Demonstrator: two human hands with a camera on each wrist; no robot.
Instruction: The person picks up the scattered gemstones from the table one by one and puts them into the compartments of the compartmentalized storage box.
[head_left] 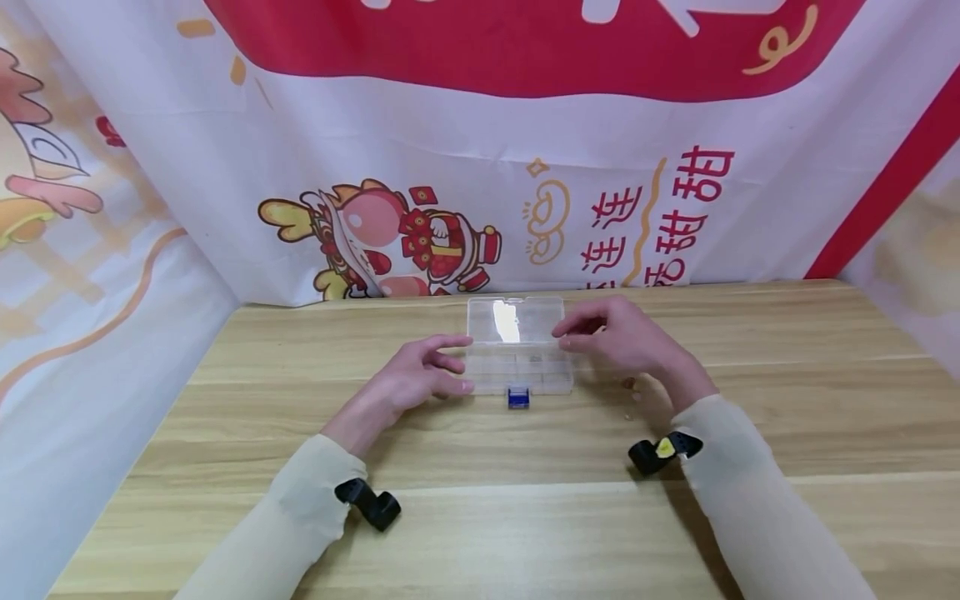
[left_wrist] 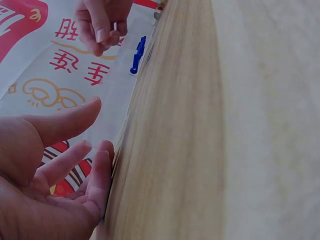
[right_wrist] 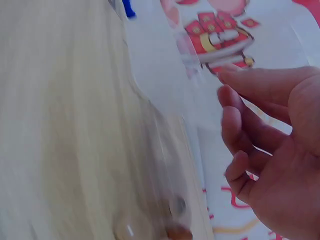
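Note:
A clear plastic compartment box (head_left: 491, 379) lies on the table with its transparent lid (head_left: 483, 321) raised at the back. A blue latch (head_left: 518, 398) sits at its front edge. My left hand (head_left: 420, 371) is at the box's left side, fingers spread and thumb apart; whether they touch the wall I cannot tell. At the right side, my right hand (head_left: 618, 337) hovers by the box with thumb and forefinger close together and the other fingers loosely bent. Nothing shows between its fingertips in the right wrist view. A tiny piece (head_left: 536, 358) appears inside a right compartment.
Several small round beads (head_left: 628, 383), brown and clear, lie on the wooden table (head_left: 480, 533) right of the box, beneath the right wrist. A printed cloth (head_left: 420, 125) hangs behind the table's back edge. Each sleeve carries a black wrist mount (head_left: 378, 510).

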